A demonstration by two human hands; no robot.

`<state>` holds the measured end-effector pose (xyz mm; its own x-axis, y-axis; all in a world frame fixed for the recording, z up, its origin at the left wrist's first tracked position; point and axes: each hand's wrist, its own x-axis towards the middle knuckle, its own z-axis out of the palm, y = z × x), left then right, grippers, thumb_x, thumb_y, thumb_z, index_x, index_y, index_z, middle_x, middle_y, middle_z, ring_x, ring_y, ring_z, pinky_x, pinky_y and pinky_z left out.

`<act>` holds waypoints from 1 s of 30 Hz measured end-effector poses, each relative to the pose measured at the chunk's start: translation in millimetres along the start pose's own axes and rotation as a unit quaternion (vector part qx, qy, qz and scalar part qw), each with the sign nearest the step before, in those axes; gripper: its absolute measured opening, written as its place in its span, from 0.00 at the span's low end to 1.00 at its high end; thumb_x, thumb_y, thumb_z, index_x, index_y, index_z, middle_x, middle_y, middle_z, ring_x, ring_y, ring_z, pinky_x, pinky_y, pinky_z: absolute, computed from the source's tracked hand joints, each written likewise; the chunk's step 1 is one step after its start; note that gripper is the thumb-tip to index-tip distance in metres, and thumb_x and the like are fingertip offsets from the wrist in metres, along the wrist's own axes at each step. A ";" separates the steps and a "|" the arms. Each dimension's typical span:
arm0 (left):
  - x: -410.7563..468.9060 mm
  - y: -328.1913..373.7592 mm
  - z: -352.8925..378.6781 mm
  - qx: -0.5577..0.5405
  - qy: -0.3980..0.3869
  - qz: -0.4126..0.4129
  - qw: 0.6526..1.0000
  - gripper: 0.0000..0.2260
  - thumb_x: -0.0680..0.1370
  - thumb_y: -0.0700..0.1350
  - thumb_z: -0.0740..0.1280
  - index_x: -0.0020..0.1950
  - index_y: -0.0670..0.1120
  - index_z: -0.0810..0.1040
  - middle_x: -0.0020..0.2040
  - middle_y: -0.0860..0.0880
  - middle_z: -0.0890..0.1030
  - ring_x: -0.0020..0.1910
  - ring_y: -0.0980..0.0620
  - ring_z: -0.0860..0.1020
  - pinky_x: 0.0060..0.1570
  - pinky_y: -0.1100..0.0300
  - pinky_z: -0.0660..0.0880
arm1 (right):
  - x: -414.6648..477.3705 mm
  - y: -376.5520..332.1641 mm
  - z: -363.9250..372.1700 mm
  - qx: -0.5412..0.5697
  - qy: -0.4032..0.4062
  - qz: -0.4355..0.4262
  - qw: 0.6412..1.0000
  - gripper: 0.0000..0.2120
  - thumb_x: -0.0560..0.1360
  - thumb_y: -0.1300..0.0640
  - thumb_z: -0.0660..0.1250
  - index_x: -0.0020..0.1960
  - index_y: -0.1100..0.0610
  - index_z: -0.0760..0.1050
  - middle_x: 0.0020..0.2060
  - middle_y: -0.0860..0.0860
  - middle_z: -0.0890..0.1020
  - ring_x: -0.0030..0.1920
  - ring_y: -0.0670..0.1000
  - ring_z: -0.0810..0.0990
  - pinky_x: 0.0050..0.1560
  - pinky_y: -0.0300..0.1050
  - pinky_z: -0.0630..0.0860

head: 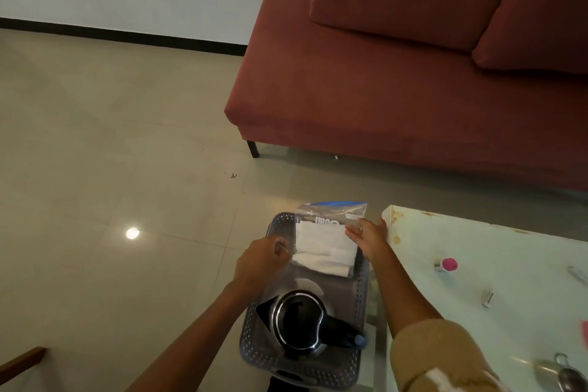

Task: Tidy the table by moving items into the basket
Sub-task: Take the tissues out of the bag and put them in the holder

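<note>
Currently, forearms extended over basket (254, 339), left hand (261, 259) grip curled, pinching clear bag (324, 246), right hand (370, 240) grip near-straight, touching bag edge

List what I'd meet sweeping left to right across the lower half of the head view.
Wooden piece → left hand → zip bag → right hand → pink-capped bottle → small silver piece → metal scoop. Basket and kettle left out: they overlap the hands and bag.
</note>
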<state>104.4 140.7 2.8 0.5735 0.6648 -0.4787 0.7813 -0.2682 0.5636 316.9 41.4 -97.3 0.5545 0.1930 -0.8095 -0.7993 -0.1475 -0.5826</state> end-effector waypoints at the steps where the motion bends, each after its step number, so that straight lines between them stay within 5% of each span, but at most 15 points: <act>1: -2.9 -2.7 -1.8 0.004 -0.001 -0.005 1.000 0.09 0.75 0.43 0.62 0.53 0.49 0.79 0.50 0.51 0.82 0.49 0.51 0.79 0.51 0.56 0.76 | -4.3 -1.1 1.2 0.000 0.016 -0.015 1.000 0.31 0.74 0.71 0.61 0.73 0.58 0.55 0.56 0.67 0.76 0.43 0.58 0.79 0.54 0.54 0.77; 5: -11.8 -6.6 -11.3 -0.005 -0.006 -0.004 1.000 0.10 0.75 0.42 0.63 0.53 0.49 0.80 0.49 0.52 0.82 0.49 0.53 0.79 0.52 0.54 0.77 | -42.7 -11.7 -3.1 -0.105 0.019 -0.044 0.993 0.15 0.72 0.72 0.64 0.58 0.71 0.73 0.32 0.59 0.75 0.31 0.51 0.72 0.37 0.45 0.76; 12: -36.0 18.4 -19.5 -0.093 -0.004 0.037 0.995 0.10 0.75 0.39 0.65 0.56 0.44 0.79 0.51 0.45 0.82 0.47 0.48 0.80 0.51 0.56 0.74 | -162.8 -40.2 -44.1 -0.161 -0.080 -0.175 0.968 0.05 0.73 0.66 0.67 0.43 0.58 0.80 0.39 0.54 0.81 0.35 0.50 0.78 0.36 0.38 0.80; 16: -62.9 45.8 -12.9 -0.223 -0.018 0.020 0.975 0.18 0.76 0.37 0.65 0.66 0.40 0.71 0.47 0.45 0.78 0.44 0.48 0.77 0.48 0.55 0.74 | -237.3 -62.7 -89.8 -0.084 -0.112 -0.235 0.962 0.06 0.72 0.67 0.67 0.44 0.60 0.82 0.34 0.53 0.81 0.30 0.48 0.77 0.30 0.39 0.77; 18: -86.1 59.7 -4.7 -0.328 -0.101 -0.014 0.939 0.24 0.77 0.40 0.66 0.72 0.40 0.63 0.49 0.45 0.77 0.46 0.48 0.76 0.47 0.54 0.74 | -271.4 -69.4 -117.5 -0.021 -0.126 -0.245 0.961 0.06 0.72 0.67 0.66 0.44 0.61 0.81 0.32 0.53 0.80 0.29 0.48 0.77 0.27 0.38 0.74; 20: -116.3 72.1 8.9 -0.420 -0.202 -0.043 0.884 0.34 0.74 0.47 0.69 0.75 0.47 0.55 0.62 0.47 0.74 0.57 0.48 0.75 0.58 0.50 0.73 | -301.3 -71.7 -146.6 0.046 -0.147 -0.245 0.957 0.07 0.71 0.67 0.66 0.44 0.60 0.82 0.31 0.53 0.79 0.28 0.48 0.76 0.25 0.38 0.71; 23: -158.9 103.0 37.8 -0.529 -0.356 -0.031 0.770 0.38 0.63 0.55 0.78 0.69 0.49 0.66 0.67 0.46 0.74 0.59 0.49 0.77 0.62 0.50 0.71 | -335.1 -65.6 -190.5 0.126 -0.182 -0.226 0.949 0.07 0.67 0.64 0.68 0.43 0.59 0.82 0.30 0.52 0.79 0.27 0.47 0.75 0.24 0.36 0.71; 25: -183.0 132.2 62.8 -0.585 -0.387 -0.018 0.712 0.42 0.57 0.55 0.81 0.67 0.46 0.72 0.65 0.44 0.77 0.60 0.48 0.77 0.63 0.52 0.70 | -348.8 -60.1 -224.7 0.173 -0.198 -0.207 0.942 0.07 0.66 0.64 0.68 0.42 0.57 0.82 0.30 0.52 0.79 0.26 0.46 0.75 0.24 0.36 0.72; 30: -235.3 187.0 124.8 -0.616 -0.358 -0.013 0.702 0.35 0.63 0.51 0.77 0.66 0.41 0.72 0.59 0.42 0.81 0.55 0.45 0.81 0.48 0.53 0.80 | -372.0 -55.2 -321.0 0.176 -0.215 -0.203 0.939 0.06 0.69 0.61 0.66 0.42 0.56 0.81 0.32 0.51 0.78 0.22 0.44 0.69 0.21 0.35 0.68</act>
<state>146.3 -152.9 136.7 0.8842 0.0183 -0.4668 0.2421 0.8366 0.4915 229.1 -333.6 212.8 0.7458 0.5490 -0.3774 -0.6111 0.3382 -0.7157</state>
